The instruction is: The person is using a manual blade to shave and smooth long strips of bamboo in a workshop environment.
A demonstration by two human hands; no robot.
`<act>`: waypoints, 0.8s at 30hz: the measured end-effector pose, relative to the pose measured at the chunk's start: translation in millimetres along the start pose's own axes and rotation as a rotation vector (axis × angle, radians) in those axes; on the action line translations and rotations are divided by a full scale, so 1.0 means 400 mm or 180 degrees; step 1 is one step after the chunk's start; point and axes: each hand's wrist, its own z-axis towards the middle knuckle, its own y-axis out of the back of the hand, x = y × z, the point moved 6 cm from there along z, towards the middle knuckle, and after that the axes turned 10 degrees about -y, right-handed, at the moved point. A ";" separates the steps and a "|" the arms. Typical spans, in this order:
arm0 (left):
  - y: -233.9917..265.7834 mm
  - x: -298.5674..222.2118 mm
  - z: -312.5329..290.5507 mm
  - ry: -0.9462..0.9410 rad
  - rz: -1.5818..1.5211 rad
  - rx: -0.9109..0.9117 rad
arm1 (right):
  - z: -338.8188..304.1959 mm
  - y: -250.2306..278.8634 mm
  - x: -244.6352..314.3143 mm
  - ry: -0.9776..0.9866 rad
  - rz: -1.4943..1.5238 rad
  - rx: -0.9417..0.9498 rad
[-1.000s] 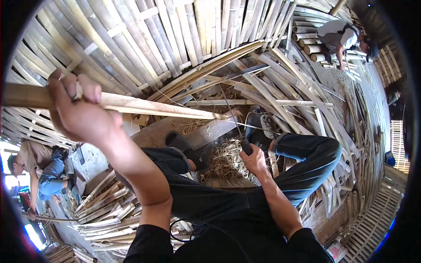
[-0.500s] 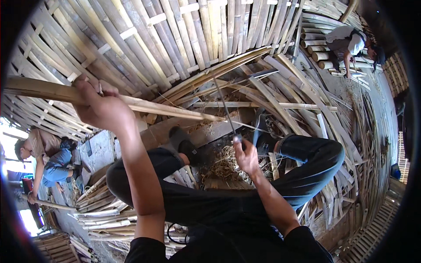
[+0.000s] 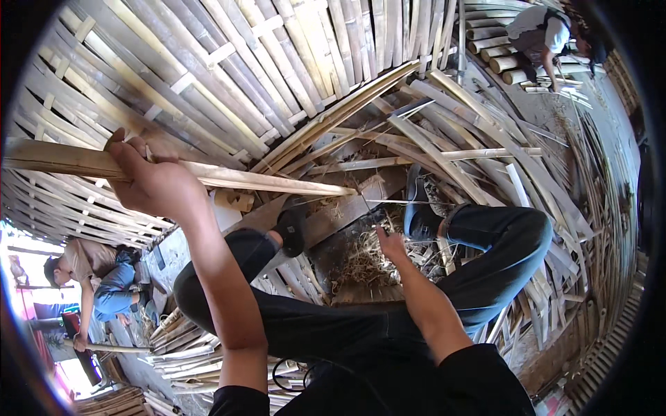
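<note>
My left hand [image 3: 158, 182] is closed around a long split bamboo strip [image 3: 281, 182], which runs from the left edge to a pale end near the middle. Lower and to the right, my right hand [image 3: 393, 247] is wrapped round the handle of a knife [image 3: 367, 206]. Its thin blade points up toward the strip's end; whether it touches cannot be told. A pale sliver [image 3: 388, 202] stretches from there toward my right shoe [image 3: 417, 216]. Curly shavings [image 3: 364, 260] are heaped between my feet.
A woven bamboo wall [image 3: 305, 48] rises in front. Loose bamboo slats [image 3: 479, 145] lie at the right, and more split pieces [image 3: 201, 357] at lower left. A wooden block [image 3: 347, 220] lies by my feet. One person [image 3: 104, 270] works at left, another [image 3: 544, 38] at far right.
My right hand has dropped slightly and turned, and the knife blade has swung down from pointing well past the bamboo strip to near its end. My left hand keeps its hold.
</note>
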 end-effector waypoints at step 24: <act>0.136 0.123 0.079 0.0318 0.0049 -0.0291 | -0.079 -0.059 0.065 -0.0301 0.0663 0.0266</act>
